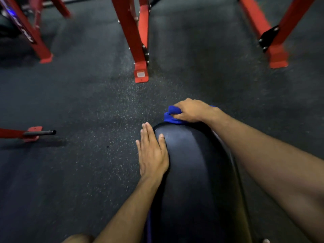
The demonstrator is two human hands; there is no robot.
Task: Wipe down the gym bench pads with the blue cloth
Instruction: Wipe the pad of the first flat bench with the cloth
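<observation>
Blue cloth (172, 114) clenched in my right hand (192, 110) at the bench pad (192, 163) far end; my left hand (152, 153) rests flat, fingers released, on its left edge.

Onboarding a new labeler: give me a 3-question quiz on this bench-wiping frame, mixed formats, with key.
1. True or false: the left hand grips the blue cloth.
2. Multiple choice: where is the blue cloth? A) on the floor B) at the far end of the black bench pad C) draped on a red frame leg
3. Fill in: the left hand lies with straight fingers on the pad's ____ side.

Key
1. False: the right hand grips the cloth; the left lies flat on the pad.
2. B
3. left
</observation>
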